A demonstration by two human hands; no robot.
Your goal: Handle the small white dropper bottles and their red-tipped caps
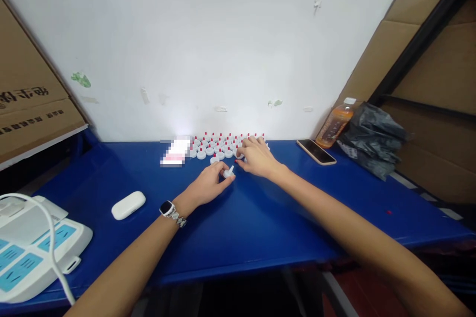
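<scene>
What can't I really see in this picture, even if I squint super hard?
In the head view:
- Some red-tipped white caps: partly hidden behind the right hand.
- Part of the white nozzle piece: covered by the left hand.
- Whatever is under the pixelated patch: blurred into squares.
- The bottle's writing: too small and blurry.
- The rest of the power strip: cut off by the left edge.
</scene>
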